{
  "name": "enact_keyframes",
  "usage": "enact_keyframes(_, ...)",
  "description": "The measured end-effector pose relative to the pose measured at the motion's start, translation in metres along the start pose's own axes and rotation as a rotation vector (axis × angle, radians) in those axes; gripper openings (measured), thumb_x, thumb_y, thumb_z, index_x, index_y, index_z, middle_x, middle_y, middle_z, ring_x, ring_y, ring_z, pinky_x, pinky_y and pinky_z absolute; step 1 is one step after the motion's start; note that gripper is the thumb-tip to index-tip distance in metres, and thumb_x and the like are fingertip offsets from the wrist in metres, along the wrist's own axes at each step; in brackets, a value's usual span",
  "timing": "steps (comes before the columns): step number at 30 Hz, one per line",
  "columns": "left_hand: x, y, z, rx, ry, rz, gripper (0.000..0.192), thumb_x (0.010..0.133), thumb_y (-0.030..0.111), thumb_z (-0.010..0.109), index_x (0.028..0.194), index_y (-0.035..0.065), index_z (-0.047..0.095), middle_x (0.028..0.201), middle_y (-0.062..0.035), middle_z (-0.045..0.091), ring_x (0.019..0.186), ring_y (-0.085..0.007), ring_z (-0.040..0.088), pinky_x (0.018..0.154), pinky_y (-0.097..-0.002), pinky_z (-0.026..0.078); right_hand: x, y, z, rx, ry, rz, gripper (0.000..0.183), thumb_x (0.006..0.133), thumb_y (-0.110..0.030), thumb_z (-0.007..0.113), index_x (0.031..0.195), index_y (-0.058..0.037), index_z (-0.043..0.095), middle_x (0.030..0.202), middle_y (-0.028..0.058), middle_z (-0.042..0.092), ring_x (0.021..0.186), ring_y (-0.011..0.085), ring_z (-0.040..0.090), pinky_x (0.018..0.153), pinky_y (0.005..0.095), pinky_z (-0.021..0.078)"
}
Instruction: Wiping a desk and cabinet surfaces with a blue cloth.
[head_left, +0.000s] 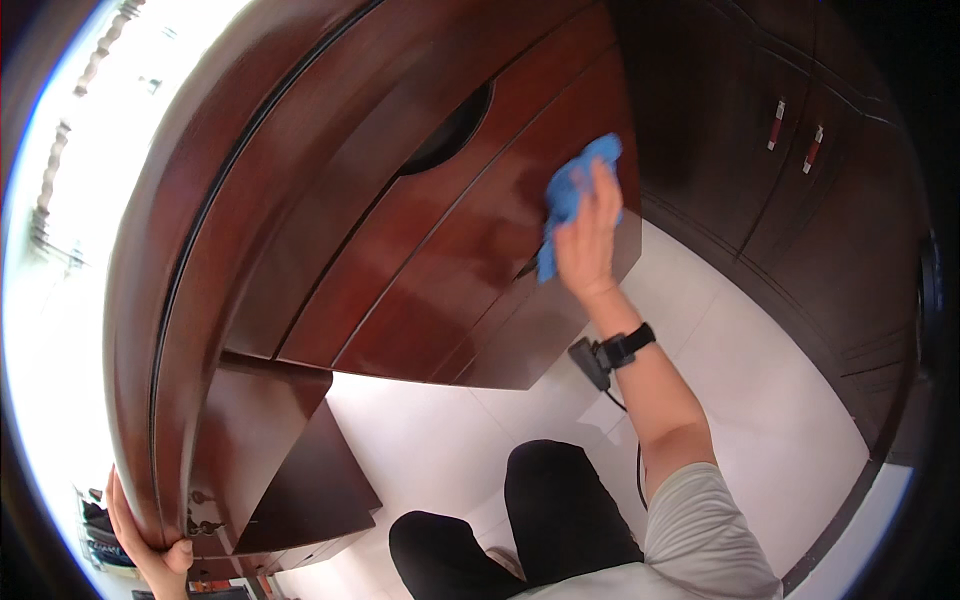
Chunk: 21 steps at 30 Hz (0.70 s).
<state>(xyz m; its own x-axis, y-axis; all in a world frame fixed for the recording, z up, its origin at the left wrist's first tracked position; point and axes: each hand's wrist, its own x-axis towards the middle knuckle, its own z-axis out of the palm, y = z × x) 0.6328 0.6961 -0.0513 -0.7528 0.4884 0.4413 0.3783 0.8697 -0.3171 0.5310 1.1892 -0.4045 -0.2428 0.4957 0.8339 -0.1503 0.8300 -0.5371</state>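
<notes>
My right hand (589, 240) presses a blue cloth (566, 195) against the glossy reddish-brown wooden front panel (465, 247) of a desk. The cloth is bunched under the fingers and slightly blurred. Part of a dark recess in the panel shows beside its lower edge. At the lower left, my left hand (146, 551) grips the rounded edge of the desk top (139, 315), thumb on the near side and fingers over the top. A dark half-round cutout (454, 135) lies higher up the panel.
Dark wooden cabinet doors (780, 180) with two metal-and-red handles stand on the right. Pale floor tiles (450, 427) lie below. Another part of the desk (315, 472) juts out at lower left, near keys (204, 525). A black strap device (615, 352) with a cable sits on my right wrist.
</notes>
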Motion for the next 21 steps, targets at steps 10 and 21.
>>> enact_keyframes(10, -0.010, -0.012, 0.000, -0.015, 0.018, -0.004, 0.110, 0.067, 0.078, 0.054, 0.135, -0.0068, 0.035, 0.135, -0.0240, 0.038, 0.126, -0.0378, 0.038, 0.103, -0.0490, 0.028, -0.031, 0.006, 0.027, 0.171, 0.186, 0.595, 0.054, 0.098, -0.021, 0.037, 0.141, 0.0063, 0.021, 0.150, 0.0225, 0.015, 0.134, 0.0388, 0.020, 0.112, 0.0437, 0.0137)
enact_keyframes(21, -0.039, -0.056, 0.005, -0.124, -0.003, -0.082, 0.101, 0.077, 0.070, 0.053, 0.146, 0.0050, 0.017, 0.147, -0.0196, 0.024, 0.135, -0.0351, 0.027, 0.107, -0.0460, 0.027, -0.181, -0.094, 0.028, 0.150, -0.199, -0.225, 0.040, 0.066, -0.029, 0.069, 0.106, -0.0306, 0.064, 0.127, 0.0095, 0.041, 0.119, 0.0296, 0.036, 0.103, 0.0518, 0.0265)
